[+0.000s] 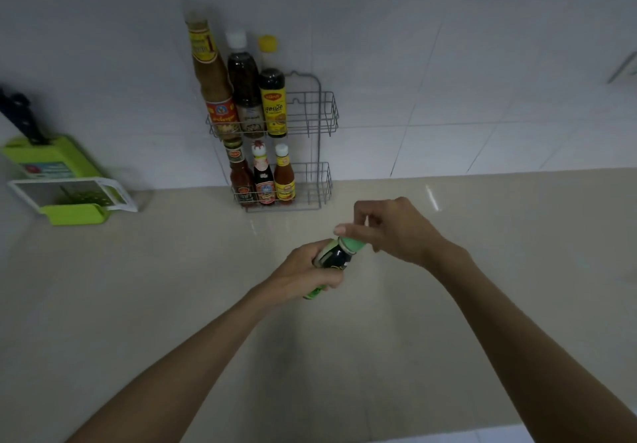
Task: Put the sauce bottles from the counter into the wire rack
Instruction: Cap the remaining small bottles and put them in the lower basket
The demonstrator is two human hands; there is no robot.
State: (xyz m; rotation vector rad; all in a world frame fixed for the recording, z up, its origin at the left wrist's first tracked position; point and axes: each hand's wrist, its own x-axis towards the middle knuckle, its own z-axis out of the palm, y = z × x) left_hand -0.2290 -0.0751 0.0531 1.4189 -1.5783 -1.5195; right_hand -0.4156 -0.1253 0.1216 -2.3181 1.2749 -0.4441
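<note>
A dark sauce bottle (336, 256) with a green cap and green label is held over the beige counter (172, 287). My left hand (303, 272) wraps its body. My right hand (393, 230) pinches the green cap with thumb and fingers. Beyond them, the two-tier wire rack (319, 115) stands against the tiled wall. Its upper tier holds three tall bottles (246, 87) at the left; its lower tier holds three small red sauce bottles (263, 177). The right side of both tiers is bare wire.
A green knife block (51, 156) with a dark handle and a green and white slicer box (74, 199) sit at the counter's far left. White wall tiles (465, 80) rise behind the counter. The counter's front edge runs along the bottom right.
</note>
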